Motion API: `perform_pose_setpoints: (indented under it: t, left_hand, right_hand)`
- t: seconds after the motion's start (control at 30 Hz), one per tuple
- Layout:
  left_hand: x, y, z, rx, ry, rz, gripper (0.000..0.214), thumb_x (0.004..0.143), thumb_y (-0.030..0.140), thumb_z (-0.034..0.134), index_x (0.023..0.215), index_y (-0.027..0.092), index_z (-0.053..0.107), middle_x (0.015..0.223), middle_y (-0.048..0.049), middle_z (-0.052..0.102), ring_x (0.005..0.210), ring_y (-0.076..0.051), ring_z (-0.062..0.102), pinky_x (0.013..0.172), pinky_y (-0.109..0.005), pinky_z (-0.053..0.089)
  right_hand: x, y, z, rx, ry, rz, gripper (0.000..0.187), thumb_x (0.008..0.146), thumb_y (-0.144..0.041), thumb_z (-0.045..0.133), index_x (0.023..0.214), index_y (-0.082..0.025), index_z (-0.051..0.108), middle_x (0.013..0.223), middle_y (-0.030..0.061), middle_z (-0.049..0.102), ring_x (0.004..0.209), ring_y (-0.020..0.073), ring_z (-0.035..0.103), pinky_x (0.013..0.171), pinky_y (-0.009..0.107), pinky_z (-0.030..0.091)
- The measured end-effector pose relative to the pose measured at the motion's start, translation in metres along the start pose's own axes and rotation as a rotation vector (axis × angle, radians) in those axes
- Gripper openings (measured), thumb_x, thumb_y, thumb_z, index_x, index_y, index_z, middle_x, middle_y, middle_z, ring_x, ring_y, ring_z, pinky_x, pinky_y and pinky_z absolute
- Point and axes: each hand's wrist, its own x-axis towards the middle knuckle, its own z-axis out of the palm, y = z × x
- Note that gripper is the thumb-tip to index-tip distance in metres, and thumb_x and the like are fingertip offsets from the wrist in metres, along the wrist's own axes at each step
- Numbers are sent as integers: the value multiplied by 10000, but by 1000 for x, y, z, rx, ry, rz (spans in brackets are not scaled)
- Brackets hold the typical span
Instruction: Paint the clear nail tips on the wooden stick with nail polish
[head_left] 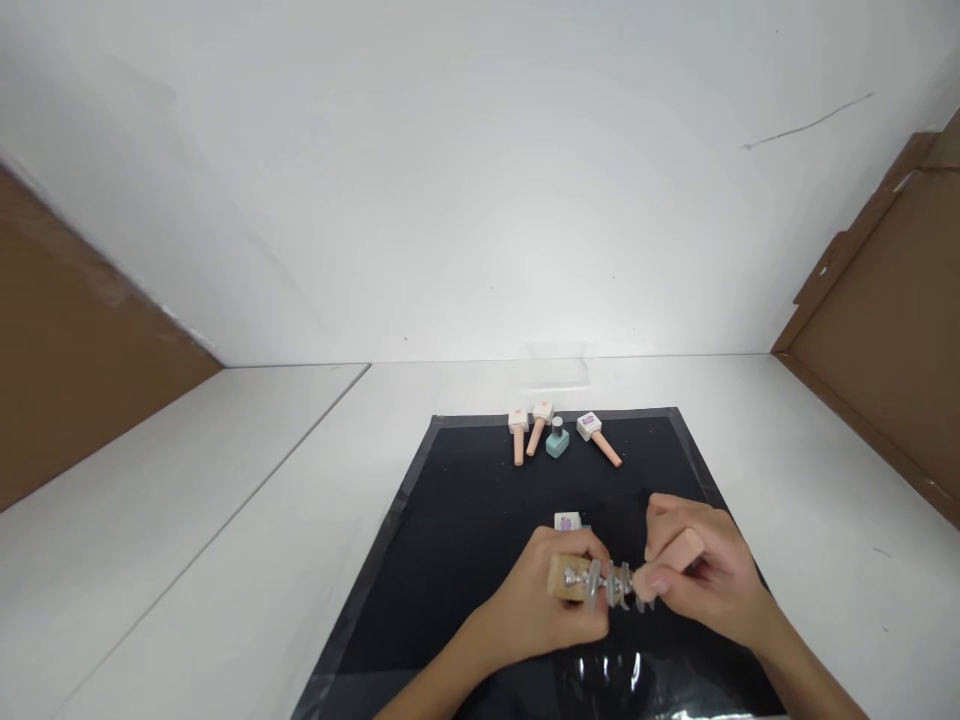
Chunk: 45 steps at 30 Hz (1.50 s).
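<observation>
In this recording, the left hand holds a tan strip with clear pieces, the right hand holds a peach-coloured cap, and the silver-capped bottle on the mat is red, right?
No: the head view shows the silver-capped bottle on the mat is teal, not red. The left hand does hold the tan strip with clear pieces, and the right hand the peach-coloured cap.

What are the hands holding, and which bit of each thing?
The left hand grips a wooden strip, with clear pieces on top, by its long sides. The right hand pinches a pink cap by its sides.
</observation>
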Motion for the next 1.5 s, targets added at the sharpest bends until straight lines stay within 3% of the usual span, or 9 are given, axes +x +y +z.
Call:
perform_pose_setpoints:
  t: [0.13,0.33,0.47,0.67,0.83,0.97,1.1,1.3,1.5]
  left_hand:
    - [1,1,1,1,8,24,70,498,128,517,566,144,521,457,44,458,406,-53,334,418,-177,284]
    - [0,4,-1,-42,-11,-24,73,504,158,501,571,144,525,463,33,469,406,-61,344,412,-187,279]
    - [1,5,-1,-77,-5,-42,60,508,153,510,567,147,520,468,39,462,414,-58,352,414,-181,267]
    - [1,10,-2,-214,-5,-35,68,500,119,508,560,150,509,478,47,464,431,-55,372,421,-168,288]
    - [-2,3,-2,-330,-75,-83,67,532,142,539,581,164,499,435,64,434,331,-49,369,321,-152,265]
    - [-4,-7,-1,-481,-115,-115,148,586,191,637,641,164,502,414,78,440,293,-43,380,282,-133,290]
    - [-4,-15,-1,-645,-166,-113,290,611,300,746,679,155,504,452,69,487,314,-30,415,288,-110,338]
    - [-3,-31,1,-748,-201,-94,331,688,377,724,741,161,479,457,70,525,311,-25,441,293,-93,376]
    - [-3,-32,3,-777,-183,-130,357,670,396,736,732,163,471,443,83,506,283,-16,413,272,-88,360]
  right_hand:
    - [1,-1,1,-37,-56,27,365,888,-257,546,553,-204,411,510,-28,533,460,100,414,427,220,345]
    - [-1,3,-2,-153,42,55,225,874,-227,564,659,-211,498,543,-28,518,468,111,406,419,233,325]
    - [-5,8,-3,66,116,51,232,902,-279,533,680,-220,503,615,-18,554,504,117,461,462,249,374]
    - [-7,8,-2,170,-21,89,247,887,-302,565,662,-209,527,638,-15,564,526,109,486,485,249,382]
    - [-8,10,-2,112,105,148,186,865,-268,602,687,-217,587,661,-7,594,527,114,501,480,249,380]
    - [-13,12,-2,310,198,234,147,866,-342,588,773,-233,621,654,-2,559,493,115,466,399,223,324]
    - [-15,12,-4,542,144,312,157,860,-393,582,871,-245,637,646,-9,505,547,132,474,466,243,364]
    - [-12,12,-2,652,-13,339,134,853,-383,588,893,-261,624,736,2,479,660,154,446,579,274,362]
    - [-13,13,0,717,-27,376,145,854,-383,577,817,-245,599,645,-28,402,603,146,401,557,270,331]
